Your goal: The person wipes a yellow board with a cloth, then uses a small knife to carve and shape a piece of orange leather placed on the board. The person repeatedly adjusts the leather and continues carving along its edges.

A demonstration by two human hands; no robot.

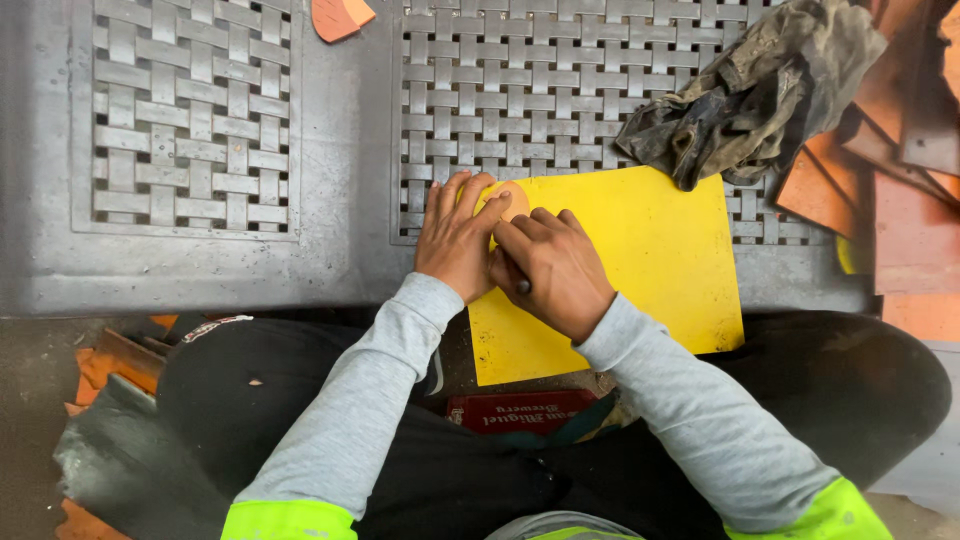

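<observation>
A yellow sheet [640,260] lies on a grey metal panel [340,200] with woven lattice sections. My left hand [455,235] presses flat on a round tan disc [510,200] at the sheet's upper left corner. My right hand [550,270] is closed around a dark thin tool [523,286], its tip against the disc's edge; most of the tool is hidden in my fist. Both hands touch each other.
A dirty crumpled rag [750,95] lies at the upper right on the lattice. Orange-brown sheet pieces [900,180] are stacked at the right edge, one more orange piece [338,15] at the top. A dark red box [520,410] sits between my knees.
</observation>
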